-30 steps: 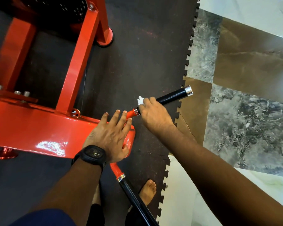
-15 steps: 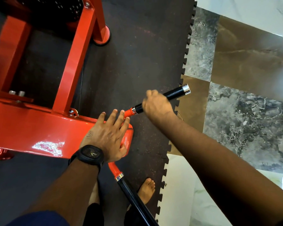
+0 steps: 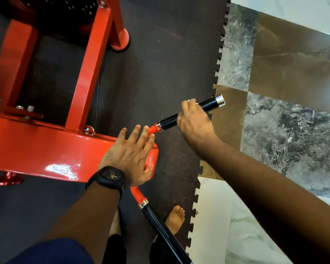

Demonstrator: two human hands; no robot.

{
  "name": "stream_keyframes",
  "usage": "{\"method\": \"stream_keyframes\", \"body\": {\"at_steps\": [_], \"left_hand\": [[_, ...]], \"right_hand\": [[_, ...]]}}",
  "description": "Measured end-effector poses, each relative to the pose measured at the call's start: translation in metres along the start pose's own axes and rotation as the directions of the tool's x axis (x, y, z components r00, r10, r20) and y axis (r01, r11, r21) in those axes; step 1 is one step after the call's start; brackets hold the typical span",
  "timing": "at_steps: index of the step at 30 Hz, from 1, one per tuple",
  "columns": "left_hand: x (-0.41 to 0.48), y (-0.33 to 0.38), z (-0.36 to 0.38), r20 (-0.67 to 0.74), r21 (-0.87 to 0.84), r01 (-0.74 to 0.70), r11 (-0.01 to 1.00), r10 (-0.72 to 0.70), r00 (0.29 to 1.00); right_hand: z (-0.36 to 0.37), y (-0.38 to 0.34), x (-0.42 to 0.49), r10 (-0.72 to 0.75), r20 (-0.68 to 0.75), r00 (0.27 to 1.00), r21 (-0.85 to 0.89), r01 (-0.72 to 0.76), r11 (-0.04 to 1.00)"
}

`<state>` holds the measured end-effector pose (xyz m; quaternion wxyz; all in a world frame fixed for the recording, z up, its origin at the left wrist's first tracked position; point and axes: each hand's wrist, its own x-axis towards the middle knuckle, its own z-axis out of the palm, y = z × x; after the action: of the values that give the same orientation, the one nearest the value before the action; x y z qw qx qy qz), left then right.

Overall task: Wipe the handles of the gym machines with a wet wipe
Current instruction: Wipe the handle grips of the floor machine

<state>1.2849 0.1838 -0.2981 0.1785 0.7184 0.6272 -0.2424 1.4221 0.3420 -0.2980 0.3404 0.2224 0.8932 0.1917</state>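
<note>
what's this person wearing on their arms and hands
The left hand and right hand are gloveless. A black watch with a squarish dark face sits on the left wrist, and a dark blue sleeve shows higher up that arm. The right forearm is uncovered.

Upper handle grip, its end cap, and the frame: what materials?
The grip looks like smooth black rubber or plastic, semi-gloss sheen; can't tell which. The end cap is bright metal, probably chrome-plated, given mirror glints. The frame looks like steel tube in glossy red paint, with sharp reflections.

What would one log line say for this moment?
right hand: wraps far black handle, wipe barely visible | left hand: flat on red frame | near handle: untouched
</note>
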Motion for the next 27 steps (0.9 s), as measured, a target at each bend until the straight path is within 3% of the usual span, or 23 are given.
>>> {"method": "stream_keyframes", "body": {"at_steps": [4, 6, 8, 12, 15, 17, 19, 21, 23, 24, 25, 27], "left_hand": [[0.0, -0.001, -0.001, -0.012, -0.001, 0.003, 1.0, -0.003, 1.0], [-0.001, 0.0, -0.002, -0.006, -0.01, -0.001, 1.0, 0.001, 1.0], [-0.001, 0.0, -0.003, -0.009, -0.012, 0.001, 1.0, -0.001, 1.0], [-0.002, 0.0, -0.003, -0.006, -0.011, -0.006, 1.0, 0.006, 1.0], [-0.002, 0.0, -0.004, -0.012, -0.011, -0.003, 1.0, 0.003, 1.0], [-0.001, -0.001, -0.002, -0.022, -0.009, 0.003, 1.0, -0.004, 1.0], [0.0, -0.001, -0.002, -0.02, -0.003, 0.011, 1.0, -0.011, 1.0], [0.0, -0.001, 0.0, -0.019, -0.001, 0.008, 1.0, -0.008, 1.0], [0.0, -0.001, 0.0, -0.028, 0.003, 0.004, 1.0, -0.004, 1.0], [0.0, -0.001, 0.0, -0.031, 0.005, 0.004, 1.0, -0.004, 1.0], [0.0, -0.001, 0.0, -0.033, 0.007, 0.004, 1.0, -0.004, 0.999], [0.001, -0.001, 0.002, -0.031, 0.013, 0.001, 1.0, -0.001, 1.0]], "right_hand": [[0.005, 0.03, -0.003, 0.145, -0.019, 0.989, -0.052, -0.146, 0.988], [0.001, 0.015, -0.003, 0.146, 0.025, 0.989, -0.044, -0.145, 0.989], [-0.001, 0.008, -0.006, 0.117, 0.002, 0.993, 0.052, -0.117, 0.992], [0.015, 0.022, -0.01, 0.265, -0.081, 0.961, 0.196, -0.246, 0.949], [0.021, -0.004, -0.008, 0.164, -0.134, 0.977, 0.279, -0.121, 0.953], [0.03, -0.001, -0.004, 0.213, -0.188, 0.959, 0.345, -0.138, 0.928], [0.036, 0.006, -0.005, 0.453, -0.117, 0.884, 0.592, -0.305, 0.746], [0.037, -0.007, -0.007, 0.559, -0.084, 0.825, 0.764, -0.307, 0.567], [0.04, -0.03, -0.007, 0.545, -0.156, 0.824, 0.792, -0.226, 0.568], [0.048, -0.037, -0.005, 0.58, -0.204, 0.789, 0.82, -0.186, 0.541], [0.053, -0.041, -0.004, 0.666, -0.201, 0.718, 0.881, -0.165, 0.443], [0.054, -0.045, -0.001, 0.87, -0.07, 0.489, 0.978, -0.138, 0.156]]}}
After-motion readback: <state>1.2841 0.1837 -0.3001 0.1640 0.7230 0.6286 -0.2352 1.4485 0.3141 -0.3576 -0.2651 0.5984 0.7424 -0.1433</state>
